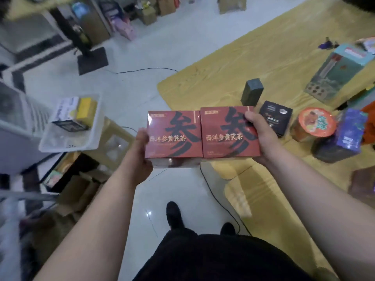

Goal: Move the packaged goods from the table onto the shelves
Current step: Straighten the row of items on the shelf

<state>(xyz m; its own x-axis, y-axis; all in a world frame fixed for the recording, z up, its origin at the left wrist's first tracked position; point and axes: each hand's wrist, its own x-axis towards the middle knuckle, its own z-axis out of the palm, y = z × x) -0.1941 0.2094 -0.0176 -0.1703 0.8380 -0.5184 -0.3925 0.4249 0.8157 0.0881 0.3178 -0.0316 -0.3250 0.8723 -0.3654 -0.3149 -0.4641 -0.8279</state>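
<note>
Two red tea boxes with black brush characters sit side by side, held in the air above the floor. My left hand (142, 147) grips the outer edge of the left red box (173, 136). My right hand (257, 134) grips the right red box (229, 132), thumb across its top right corner. On the yellow-clothed table (274, 63) to the right stand more packaged goods: a dark green box (251, 95), a black box (276, 116), a round orange noodle tub (314, 124), a blue packet (349, 132) and a tall teal box (336, 74).
A clear plastic bin (69, 126) holding a yellow box and a dark box stands at the left on a stool. Cardboard boxes lie below it. A black cable (215, 199) runs across the white tiled floor near my feet. A dark stand base (92, 60) rests further off.
</note>
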